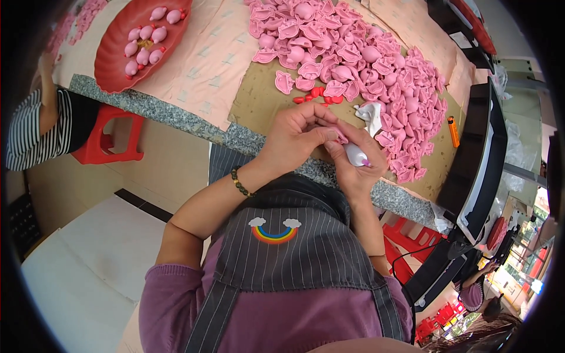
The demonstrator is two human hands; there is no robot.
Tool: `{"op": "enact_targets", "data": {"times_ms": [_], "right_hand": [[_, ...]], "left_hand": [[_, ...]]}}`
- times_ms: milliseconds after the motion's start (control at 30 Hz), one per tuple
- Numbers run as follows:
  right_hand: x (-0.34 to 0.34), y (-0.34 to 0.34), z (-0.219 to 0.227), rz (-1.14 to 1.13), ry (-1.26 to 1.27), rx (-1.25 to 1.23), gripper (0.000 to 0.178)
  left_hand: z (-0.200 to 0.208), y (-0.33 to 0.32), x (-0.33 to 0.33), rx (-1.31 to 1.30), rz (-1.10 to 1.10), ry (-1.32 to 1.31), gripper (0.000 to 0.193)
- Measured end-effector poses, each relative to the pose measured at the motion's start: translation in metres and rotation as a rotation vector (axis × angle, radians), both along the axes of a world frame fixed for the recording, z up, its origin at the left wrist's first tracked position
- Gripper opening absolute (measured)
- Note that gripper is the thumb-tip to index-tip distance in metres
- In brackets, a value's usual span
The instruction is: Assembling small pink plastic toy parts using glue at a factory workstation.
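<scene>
Close to the table's near edge, my left hand (294, 136) pinches a small pink molded plastic piece (340, 136) between thumb and fingers. My right hand (360, 167) meets it there, its fingertips against the same piece. Tucked in the right palm is a small white squeeze bottle (356, 155) with a purple tip. Just beyond my hands lie several small red parts (318, 95) and a crumpled white tissue (371, 117). A big heap of pink molded half shells (359, 65) spreads over the brown board behind them. My fingers partly cover the held piece.
At the far left, a red oval tray (106, 70) carries several pink rounded pieces with red tips. An orange lighter (453, 132) lies right of the heap, before a black box (471, 159). Red stools (112, 138) stand below. Another person's striped sleeve (29, 126) shows at left.
</scene>
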State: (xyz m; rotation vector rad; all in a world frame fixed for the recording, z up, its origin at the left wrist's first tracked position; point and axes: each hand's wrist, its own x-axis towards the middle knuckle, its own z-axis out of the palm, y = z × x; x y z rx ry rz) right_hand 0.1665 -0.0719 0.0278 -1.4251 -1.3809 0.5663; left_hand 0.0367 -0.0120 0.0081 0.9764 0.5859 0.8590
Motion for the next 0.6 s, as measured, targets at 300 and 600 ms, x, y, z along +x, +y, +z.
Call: {"op": "enact_targets", "data": {"times_ms": [300, 600], "right_hand": [[-0.003, 0.004, 0.001, -0.051, 0.675, -0.092, 0.029], [0.008, 0.005, 0.014, -0.013, 0.383, -0.228, 0.020]], "left_hand": [[0.005, -0.006, 0.000, -0.038, 0.000, -0.137, 0.025], [0.003, -0.009, 0.003, 0.074, 0.081, -0.132, 0.024]]}}
